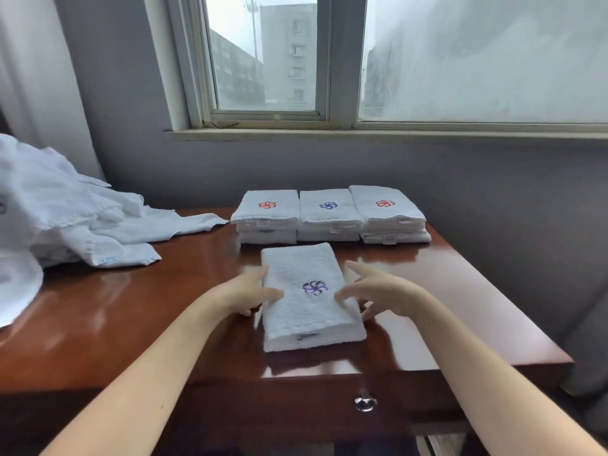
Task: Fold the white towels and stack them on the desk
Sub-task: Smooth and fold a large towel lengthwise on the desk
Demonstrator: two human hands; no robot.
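**Fourth Towel Ready to Join the Row**

A folded white terry towel with a purple flower emblem lies at the middle of the glossy reddish-brown wooden desk, flanked by a person's two hands. The left hand pinches its left edge, thumb on top. The right hand appears to grip the right edge likewise, forefinger straight, though blur softens it.

Behind stand three stacks of folded white towels; a heap of unfolded white towels waits at the left.

The lift is best made level, fingers well under, so the folds hold, then set down square on a stack.
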